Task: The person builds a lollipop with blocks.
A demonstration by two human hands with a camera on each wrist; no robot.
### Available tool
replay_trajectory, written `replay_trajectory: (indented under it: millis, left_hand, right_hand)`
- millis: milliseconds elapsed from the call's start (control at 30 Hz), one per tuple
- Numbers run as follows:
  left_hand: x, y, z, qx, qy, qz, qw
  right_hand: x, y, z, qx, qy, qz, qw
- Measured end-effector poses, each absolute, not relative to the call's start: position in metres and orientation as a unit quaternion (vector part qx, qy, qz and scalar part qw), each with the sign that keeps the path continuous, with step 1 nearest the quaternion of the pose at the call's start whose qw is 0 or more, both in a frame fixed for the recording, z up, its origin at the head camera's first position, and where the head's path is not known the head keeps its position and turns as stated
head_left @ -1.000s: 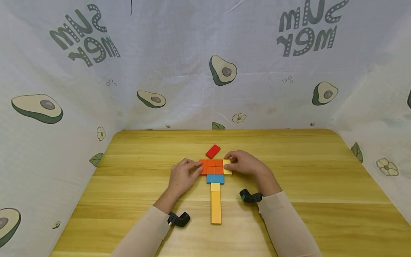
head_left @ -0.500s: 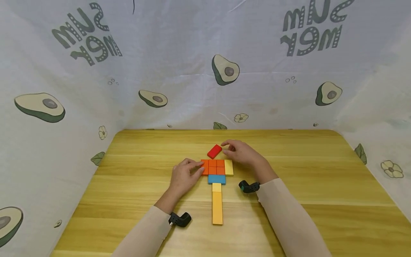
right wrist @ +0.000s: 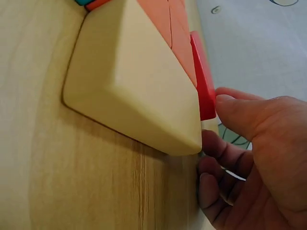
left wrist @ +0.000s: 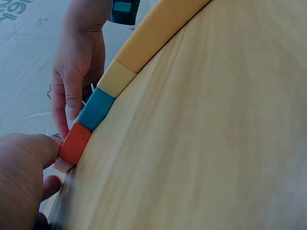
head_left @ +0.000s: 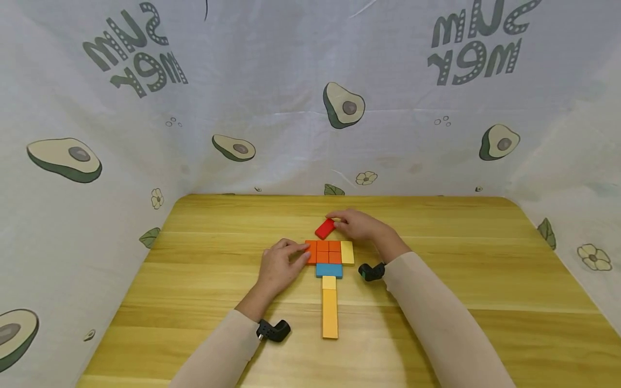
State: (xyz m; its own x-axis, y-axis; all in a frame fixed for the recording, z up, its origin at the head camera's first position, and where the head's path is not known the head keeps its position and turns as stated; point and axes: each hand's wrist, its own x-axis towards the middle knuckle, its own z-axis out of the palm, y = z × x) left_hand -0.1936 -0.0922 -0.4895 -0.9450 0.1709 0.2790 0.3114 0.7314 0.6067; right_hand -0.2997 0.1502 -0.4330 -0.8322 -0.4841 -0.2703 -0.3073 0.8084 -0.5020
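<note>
Flat wooden blocks form a T-like figure on the table. My left hand [head_left: 280,269] grips the leftmost orange block [head_left: 311,257] with thumb and index finger at its outer side. Small orange blocks [head_left: 329,251] fill the middle of the row, and a pale yellow block [head_left: 347,253] ends it on the right. Beyond the row lies a slanted red block [head_left: 324,229]. My right hand [head_left: 360,224] has thumb and index finger at the red block's right end, pinching it. In the right wrist view the thumb meets the red block [right wrist: 205,91], partly hidden behind the yellow one.
Below the row sit a blue block [head_left: 329,270], a small yellow block [head_left: 329,283] and a long yellow-orange block [head_left: 330,313] in line. The wooden table [head_left: 218,226] ends at a hanging white sheet [head_left: 271,81] with avocado prints.
My right hand has left the pale yellow block and moved away from me to the red block, where its fingers close in. My left hand stays at the leftmost orange block.
</note>
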Motion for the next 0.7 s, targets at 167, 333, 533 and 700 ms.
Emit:
replay_trajectory:
  millis: [167,333,533,700]
  left_hand:
    - [-0.1929,-0.0918,-0.4883,-0.129,-0.925,-0.343,0.102]
    - [-0.1921,-0.0919,-0.4880,-0.129,-0.924,-0.345,0.100]
    - [-0.1921,-0.0925,-0.4879,-0.131,-0.924,-0.345,0.102]
    - [-0.1931,-0.0926,-0.4891,-0.131,-0.924,-0.345,0.103]
  right_hand:
    - [-0.2969,0.1524,-0.4358,-0.188,0.934,-0.235,0.193]
    - [-0.2930,0.1555,-0.4381,-0.166,0.934,-0.256,0.187]
    - [-0.2902,0.1578,-0.4377,-0.174,0.922,-0.290,0.189]
    - [-0.2895,0.1603,-0.4391,-0.179,0.914,-0.309,0.192]
